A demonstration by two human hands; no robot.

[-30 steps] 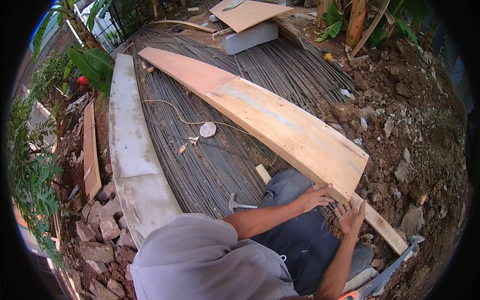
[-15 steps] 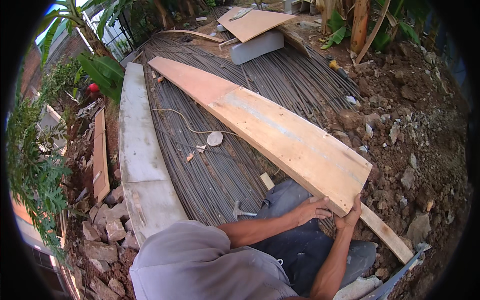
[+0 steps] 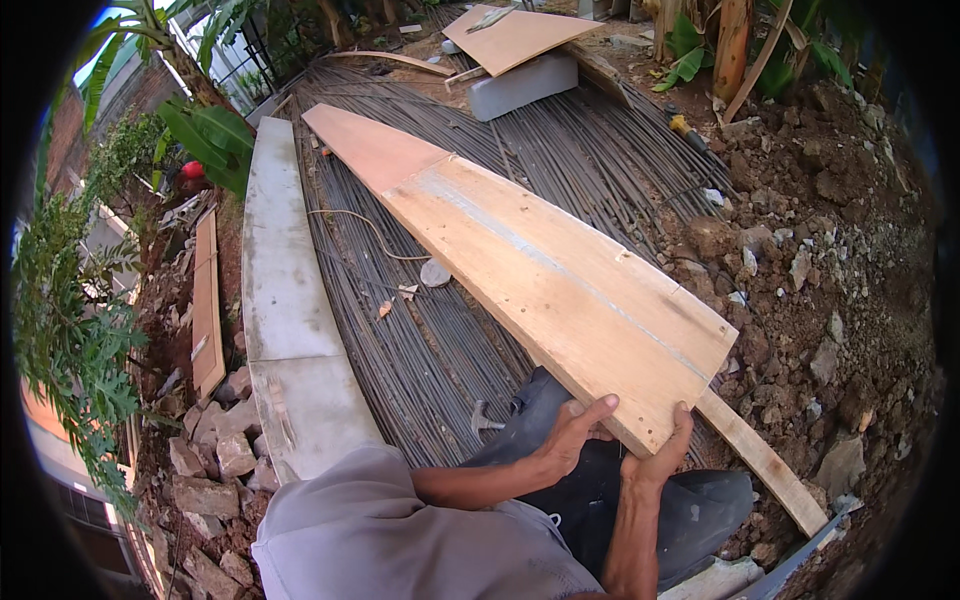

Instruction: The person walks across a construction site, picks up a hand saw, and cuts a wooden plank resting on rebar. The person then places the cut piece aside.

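A long plywood panel [image 3: 560, 290] on a wooden frame slants from my lap to the far left, its far part pinkish and its near part pale with a grey streak. My left hand [image 3: 570, 437] grips its left edge near the close end, thumb up at the rim and fingers partly hidden underneath. At the near end corner, my right hand [image 3: 658, 452] holds the panel with the thumb against the end and the other fingers mostly out of sight below. A hammer [image 3: 486, 418] lies left of my knee, its handle largely hidden.
Long steel bars [image 3: 390, 340] cover the ground beneath the panel. A long grey panel [image 3: 293, 290] runs along the left, beside broken stones [image 3: 235, 455]. A wooden batten [image 3: 765, 465] lies at right near rubble and soil [image 3: 840, 260]. Boards [image 3: 515, 38] rest on a grey block [image 3: 525, 88].
The panel's near end has shifted left and closer to my body. My left hand has moved left and down, now gripping the side edge. My right hand has moved along with the corner.
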